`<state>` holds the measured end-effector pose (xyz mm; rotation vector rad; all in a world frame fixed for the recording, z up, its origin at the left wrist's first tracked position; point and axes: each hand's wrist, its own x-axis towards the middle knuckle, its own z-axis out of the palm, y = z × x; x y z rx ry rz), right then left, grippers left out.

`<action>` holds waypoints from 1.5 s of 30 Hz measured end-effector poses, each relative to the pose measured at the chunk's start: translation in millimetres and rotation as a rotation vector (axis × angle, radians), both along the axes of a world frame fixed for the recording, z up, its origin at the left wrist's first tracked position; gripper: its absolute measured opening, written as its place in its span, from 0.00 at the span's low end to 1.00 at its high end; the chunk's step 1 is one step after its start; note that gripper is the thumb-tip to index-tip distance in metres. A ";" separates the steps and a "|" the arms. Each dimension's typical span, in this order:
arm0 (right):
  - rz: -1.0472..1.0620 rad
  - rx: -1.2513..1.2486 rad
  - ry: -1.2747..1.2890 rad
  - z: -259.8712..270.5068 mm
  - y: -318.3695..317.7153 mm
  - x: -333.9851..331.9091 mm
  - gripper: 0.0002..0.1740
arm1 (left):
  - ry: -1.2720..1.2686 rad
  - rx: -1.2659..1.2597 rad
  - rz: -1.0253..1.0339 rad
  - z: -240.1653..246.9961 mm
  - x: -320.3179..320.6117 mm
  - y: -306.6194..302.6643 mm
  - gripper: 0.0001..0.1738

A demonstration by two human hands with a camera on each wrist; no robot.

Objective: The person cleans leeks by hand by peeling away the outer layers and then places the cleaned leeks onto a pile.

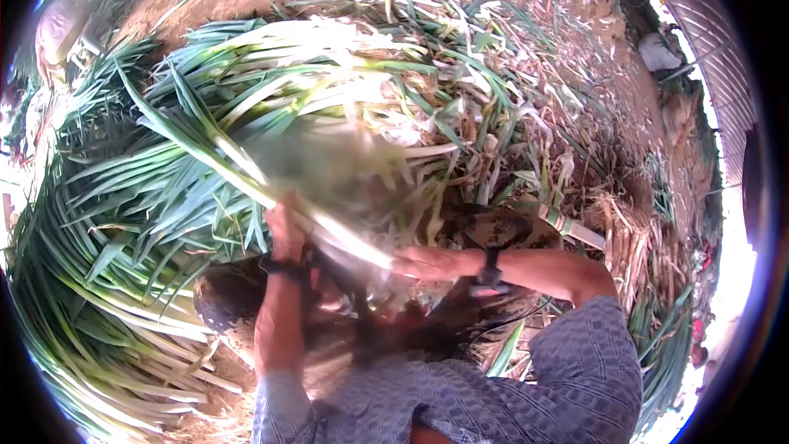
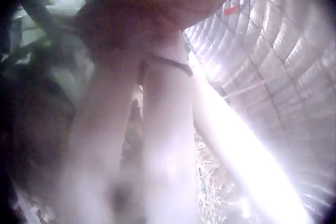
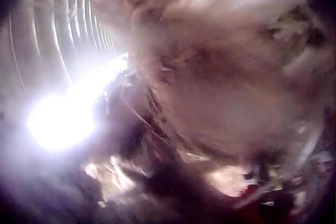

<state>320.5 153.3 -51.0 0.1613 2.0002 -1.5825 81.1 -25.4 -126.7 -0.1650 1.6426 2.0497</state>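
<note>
In the head view, long leek stalks (image 1: 349,240) slant from upper left, green leaves outward, white ends toward the lower right. The left hand (image 1: 285,228) grips them around the middle; in the left wrist view the hand (image 2: 152,8) is at the top, with several pale stalks (image 2: 168,145) running down from it. At the white root end is the right hand (image 1: 423,263), its fingers hard to make out. The right wrist view is blurred, with a large patch of skin and pale husk.
A big heap of leeks (image 1: 148,173) spreads ahead and to the left. Loose trimmings and dry husks (image 1: 526,115) cover the soil at right. The person's knees (image 1: 501,226) flank the work. A bound stick-like thing (image 1: 575,230) lies by the right knee.
</note>
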 end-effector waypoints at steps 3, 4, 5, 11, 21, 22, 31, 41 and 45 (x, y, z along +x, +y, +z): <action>-0.085 -0.003 -0.151 88.3 -9.0 18.2 0.24 | 0.230 -0.045 -0.036 -27.4 -1.1 -4.4 0.40; -0.040 0.015 -0.178 113.6 -16.6 22.7 0.24 | 0.457 -0.104 -0.075 -53.4 -7.5 -15.1 0.42; 0.005 0.039 -0.201 125.7 -21.1 27.4 0.24 | 0.406 -0.049 -0.090 -52.4 -12.5 -19.5 0.47; 0.014 -0.057 0.446 184.9 -17.6 119.6 0.14 | 0.218 -0.083 -0.091 -39.8 -18.4 -19.8 0.34; -0.410 0.716 0.346 183.8 67.6 111.5 0.45 | 0.031 -0.072 0.081 -36.8 -5.8 -6.2 0.11; -0.252 0.749 0.456 180.5 38.8 92.4 0.46 | 0.062 -0.030 0.042 -28.3 -4.0 -10.5 0.14; 0.073 0.021 0.145 70.3 -31.8 55.8 0.24 | -0.008 0.042 0.073 11.1 13.6 -39.7 0.17; -0.370 0.471 0.260 150.6 49.6 66.5 0.29 | 0.451 0.106 -0.117 -49.8 13.8 -30.6 0.17; -0.258 -0.038 0.082 105.3 39.7 17.5 0.39 | 0.399 0.115 -0.185 60.9 80.6 -28.8 0.12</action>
